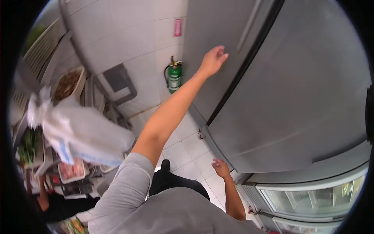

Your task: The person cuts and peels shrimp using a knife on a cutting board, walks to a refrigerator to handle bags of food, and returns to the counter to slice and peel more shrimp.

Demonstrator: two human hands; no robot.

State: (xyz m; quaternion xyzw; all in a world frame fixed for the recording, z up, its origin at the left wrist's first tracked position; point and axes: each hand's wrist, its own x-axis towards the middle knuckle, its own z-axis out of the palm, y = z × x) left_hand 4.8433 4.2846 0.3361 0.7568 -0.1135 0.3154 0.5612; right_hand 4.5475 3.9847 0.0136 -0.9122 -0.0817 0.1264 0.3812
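Observation:
My left hand [213, 61] is stretched far forward in front of the grey metal door [222, 35] of a tall cabinet. Its fingers are loosely bent with the thumb apart, and I see nothing in it. The door's long vertical handle [249, 25] lies just beyond my fingertips, and I cannot tell whether the hand touches the door. Low at my side, my right hand [221, 167] hangs near the lower edge of the wider grey door [288, 89]. Its fingers are slightly curled and apart, with nothing visible in them.
A green fire extinguisher [174, 78] stands against the tiled wall. On the left, shelving carries a large white plastic bag [83, 128], a tray of raw meat [73, 170] and leafy greens [29, 146]. Another person's arm [43, 195] shows lower left. A glass-fronted fridge [315, 199] is lower right.

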